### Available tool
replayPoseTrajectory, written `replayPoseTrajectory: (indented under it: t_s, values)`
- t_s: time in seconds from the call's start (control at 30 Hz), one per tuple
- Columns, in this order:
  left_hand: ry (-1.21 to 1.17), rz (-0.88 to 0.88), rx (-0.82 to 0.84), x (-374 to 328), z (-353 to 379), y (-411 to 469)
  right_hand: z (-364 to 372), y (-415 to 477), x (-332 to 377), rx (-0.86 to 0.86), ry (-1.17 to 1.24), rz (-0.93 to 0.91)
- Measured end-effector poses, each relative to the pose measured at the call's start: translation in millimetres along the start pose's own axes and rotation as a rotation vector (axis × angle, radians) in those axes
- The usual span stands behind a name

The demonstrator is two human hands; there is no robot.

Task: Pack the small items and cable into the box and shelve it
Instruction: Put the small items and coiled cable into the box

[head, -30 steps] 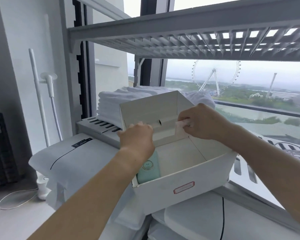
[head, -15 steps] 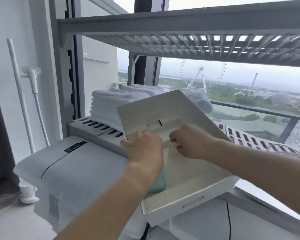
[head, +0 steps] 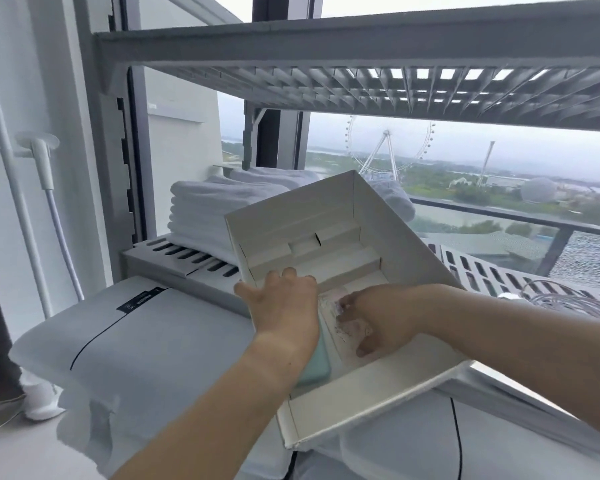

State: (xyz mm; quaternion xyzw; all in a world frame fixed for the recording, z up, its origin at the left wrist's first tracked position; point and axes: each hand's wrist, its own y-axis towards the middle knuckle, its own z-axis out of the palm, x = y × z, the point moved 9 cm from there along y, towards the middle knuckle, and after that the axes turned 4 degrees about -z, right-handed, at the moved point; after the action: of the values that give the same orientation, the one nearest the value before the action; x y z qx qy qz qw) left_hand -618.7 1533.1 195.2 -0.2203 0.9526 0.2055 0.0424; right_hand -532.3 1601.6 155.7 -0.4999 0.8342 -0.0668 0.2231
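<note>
An open white cardboard box lies tilted across white pillows at the front edge of the grey shelf. My left hand grips the box's left wall. Half hidden under that wrist, a mint-green flat item lies in the box. My right hand reaches down inside, fingers on a small pale pink packet on the box floor. A coiled clear cable rests on the shelf at the right, outside the box.
Folded white towels are stacked on the slotted grey shelf behind the box. A second shelf hangs overhead. White pillows sit in front and below. A white pole stands at the left wall; a window lies beyond.
The box has tipped flatter and lower. My right hand has gone from the cardboard insert at the back wall down to the box floor with the small packet. The left hand stays on the left wall.
</note>
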Motion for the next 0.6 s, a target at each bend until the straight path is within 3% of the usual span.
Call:
replayPoseTrajectory:
  t_s: [0.23, 0.43, 0.6]
  values:
    - [0.004, -0.003, 0.058, -9, -8, 20, -46, -13, -28, -0.274, 0.207, 0.050]
    - [-0.150, -0.009, 0.146, -30, -23, 83, -71, -24, -69, -0.430, 0.282, 0.125]
    - [-0.244, 0.096, 0.242, -43, -20, 104, -97, -48, -109, -0.719, 0.399, 0.250]
